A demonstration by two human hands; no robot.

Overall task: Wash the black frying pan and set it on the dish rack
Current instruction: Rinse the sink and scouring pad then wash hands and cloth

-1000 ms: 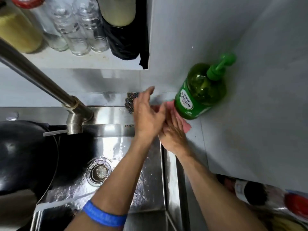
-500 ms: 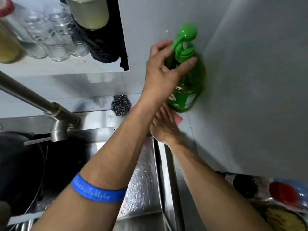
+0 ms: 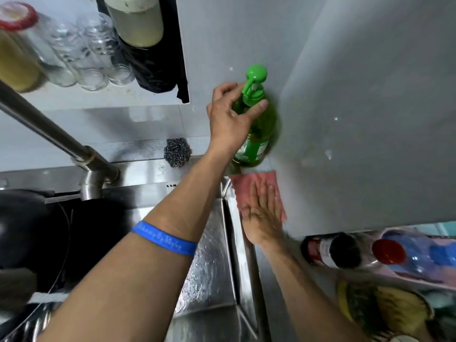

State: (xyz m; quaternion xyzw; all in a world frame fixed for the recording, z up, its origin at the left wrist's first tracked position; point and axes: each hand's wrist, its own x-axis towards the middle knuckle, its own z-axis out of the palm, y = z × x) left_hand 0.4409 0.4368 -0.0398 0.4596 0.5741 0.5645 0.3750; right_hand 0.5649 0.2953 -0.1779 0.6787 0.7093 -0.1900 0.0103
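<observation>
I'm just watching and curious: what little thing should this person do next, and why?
Probably press the pump down. The left hand grips the neck of the green soap bottle, under its raised pump head, while the right hand lies flat on the pink cloth below. The black frying pan waits in the sink.

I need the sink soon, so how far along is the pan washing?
Early. Done: nothing visibly; the black frying pan sits in the sink. In hand: the left hand grips the green soap bottle at its pump, while the right hand lies flat on the pink cloth. Left: soaping, scrubbing, rinsing, racking.
</observation>
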